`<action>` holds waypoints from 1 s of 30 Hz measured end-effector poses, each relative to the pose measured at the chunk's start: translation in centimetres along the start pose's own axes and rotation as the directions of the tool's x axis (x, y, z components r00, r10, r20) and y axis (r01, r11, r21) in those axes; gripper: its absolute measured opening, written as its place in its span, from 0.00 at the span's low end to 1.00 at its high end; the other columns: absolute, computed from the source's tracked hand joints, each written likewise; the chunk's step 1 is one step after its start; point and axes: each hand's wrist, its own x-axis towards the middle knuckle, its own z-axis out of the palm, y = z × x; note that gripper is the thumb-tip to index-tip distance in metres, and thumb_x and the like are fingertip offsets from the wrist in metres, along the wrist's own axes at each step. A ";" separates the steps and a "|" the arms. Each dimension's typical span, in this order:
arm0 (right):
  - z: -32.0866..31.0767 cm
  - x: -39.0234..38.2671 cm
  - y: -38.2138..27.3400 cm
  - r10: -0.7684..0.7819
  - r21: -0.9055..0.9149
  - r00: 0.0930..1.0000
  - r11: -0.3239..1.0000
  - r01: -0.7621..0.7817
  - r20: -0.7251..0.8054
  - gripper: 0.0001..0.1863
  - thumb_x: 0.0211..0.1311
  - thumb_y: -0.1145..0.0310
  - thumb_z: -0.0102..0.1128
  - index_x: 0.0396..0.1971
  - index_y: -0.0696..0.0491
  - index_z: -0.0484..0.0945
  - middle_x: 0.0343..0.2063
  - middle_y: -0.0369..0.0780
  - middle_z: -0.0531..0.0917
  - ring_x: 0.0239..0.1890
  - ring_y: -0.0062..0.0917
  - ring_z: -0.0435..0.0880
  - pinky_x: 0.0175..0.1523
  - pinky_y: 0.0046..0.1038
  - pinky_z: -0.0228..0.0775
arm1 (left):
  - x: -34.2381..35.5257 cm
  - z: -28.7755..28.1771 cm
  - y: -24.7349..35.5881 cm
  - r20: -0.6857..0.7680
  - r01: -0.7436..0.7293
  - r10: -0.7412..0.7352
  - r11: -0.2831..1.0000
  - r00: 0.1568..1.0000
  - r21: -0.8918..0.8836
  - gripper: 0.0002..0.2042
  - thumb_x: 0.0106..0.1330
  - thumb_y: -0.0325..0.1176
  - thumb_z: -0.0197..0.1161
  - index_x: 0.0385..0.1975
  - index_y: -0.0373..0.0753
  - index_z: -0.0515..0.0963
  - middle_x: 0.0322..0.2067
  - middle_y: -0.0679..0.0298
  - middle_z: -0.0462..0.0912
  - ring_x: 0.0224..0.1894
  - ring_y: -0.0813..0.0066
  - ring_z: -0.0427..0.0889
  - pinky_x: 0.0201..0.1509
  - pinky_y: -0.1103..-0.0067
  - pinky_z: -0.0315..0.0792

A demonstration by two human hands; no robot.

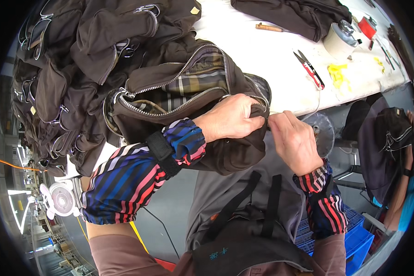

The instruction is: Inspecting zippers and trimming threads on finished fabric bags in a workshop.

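A dark brown fabric bag (pixel 237 154) lies at the table's front edge, its long metal zipper gaping over a plaid lining (pixel 193 85). My left hand (pixel 234 117) grips the bag's right end, next to a smaller zippered opening (pixel 258 87), thumb and fingers pinched on the cloth. Just to its right, my right hand (pixel 294 140) is closed in a pinch beside the same end of the bag. Whatever sits between its fingertips is too small and covered to make out. Striped sleeves (pixel 129 184) cover both my forearms.
More dark bags (pixel 60 87) with zippers heap up on the left. On the white table (pixel 280 55) lie red-handled snips (pixel 309 71), a wooden-handled tool (pixel 269 27), a metal can (pixel 340 40) and yellow scraps (pixel 338 73). A person's arm (pixel 402 184) and a dark bag (pixel 377 133) show at right.
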 end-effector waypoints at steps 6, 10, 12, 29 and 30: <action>-4.4 -0.6 -1.5 0.216 0.837 0.951 0.458 -0.299 0.221 0.03 0.59 0.75 0.54 0.28 0.58 0.75 0.23 0.36 0.79 0.24 0.16 0.75 0.31 0.20 0.68 | 0.0 -0.1 -0.9 -0.020 -0.037 0.037 0.999 0.999 0.019 0.09 0.55 0.33 0.57 0.24 0.32 0.73 0.11 0.63 0.69 0.15 0.77 0.67 0.21 0.77 0.63; -2.8 -0.7 1.5 0.446 0.835 0.888 0.442 -0.329 0.115 0.10 0.64 0.70 0.50 0.29 0.59 0.77 0.23 0.36 0.79 0.23 0.14 0.74 0.30 0.17 0.67 | 0.1 0.2 -0.3 -0.021 -0.043 0.043 0.999 0.999 0.020 0.08 0.58 0.32 0.57 0.26 0.32 0.73 0.11 0.69 0.66 0.13 0.86 0.62 0.17 0.80 0.59; -1.5 -1.2 0.8 0.373 0.675 0.915 0.636 -0.375 0.157 0.07 0.61 0.72 0.52 0.28 0.60 0.77 0.23 0.37 0.80 0.25 0.18 0.77 0.31 0.19 0.68 | 0.0 0.0 -0.6 -0.007 -0.033 0.033 0.999 0.999 0.032 0.08 0.58 0.32 0.57 0.27 0.32 0.74 0.11 0.69 0.67 0.13 0.86 0.62 0.17 0.80 0.59; -0.9 -0.7 -0.2 -0.108 0.199 0.994 0.974 0.104 0.009 0.07 0.50 0.81 0.57 0.31 0.58 0.73 0.25 0.42 0.77 0.27 0.31 0.78 0.32 0.28 0.70 | 0.2 0.0 -0.6 0.021 -0.038 0.038 0.999 0.999 0.002 0.08 0.58 0.31 0.58 0.30 0.32 0.75 0.12 0.68 0.68 0.14 0.86 0.62 0.17 0.81 0.59; -2.0 -0.7 -0.6 -0.112 0.200 0.994 0.974 0.108 0.010 0.07 0.50 0.81 0.57 0.31 0.58 0.73 0.25 0.42 0.77 0.27 0.31 0.78 0.32 0.28 0.70 | 0.3 0.0 -1.0 -0.003 -0.084 0.084 0.996 0.996 0.023 0.08 0.58 0.31 0.57 0.30 0.32 0.74 0.12 0.68 0.67 0.14 0.86 0.61 0.16 0.81 0.58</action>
